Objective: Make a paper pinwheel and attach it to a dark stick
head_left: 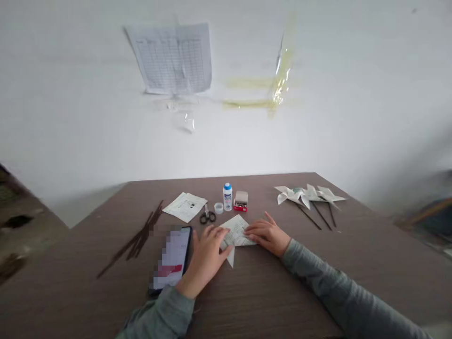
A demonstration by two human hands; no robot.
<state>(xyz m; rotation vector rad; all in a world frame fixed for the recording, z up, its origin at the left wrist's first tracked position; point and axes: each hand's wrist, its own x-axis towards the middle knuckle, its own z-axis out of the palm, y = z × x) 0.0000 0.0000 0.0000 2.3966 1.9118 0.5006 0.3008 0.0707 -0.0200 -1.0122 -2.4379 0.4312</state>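
Head view: left hand [205, 260], right hand [268, 234], both spread flat on creased, pointed folded paper [236, 231].

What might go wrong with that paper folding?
The folded paper sits under the left hand and right hand, and its pointed corner sticks out, so it might bend or tear. The left hand is also right beside the phone and could bump it. The scissors lie close by, so take care reaching past them.
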